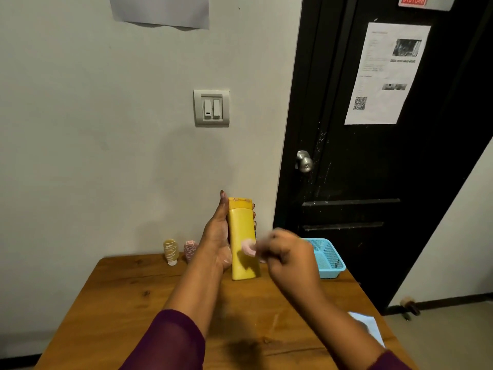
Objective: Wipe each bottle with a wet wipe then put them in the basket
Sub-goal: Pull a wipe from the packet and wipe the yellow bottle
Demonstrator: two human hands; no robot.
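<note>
Head camera: a yellow bottle (241, 236) is held upright above the wooden table (133, 303), gripped by the left hand (217, 236) with thumb and fingers wrapped round its sides. A pale wipe (249, 248) is pinched against its front by the curled, blurred right hand (288, 260). A blue basket (330, 260) stands on the table just to the right, and two small bottles (171, 251) at the table's back edge.

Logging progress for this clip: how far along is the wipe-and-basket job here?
Done: nothing obvious; the part of the blue basket that shows holds no bottle. In hand: the left hand grips the yellow bottle upright while the right hand holds a wipe against it. Left: a tan bottle and a pink bottle stand by the wall; then all three go in the basket.
</note>
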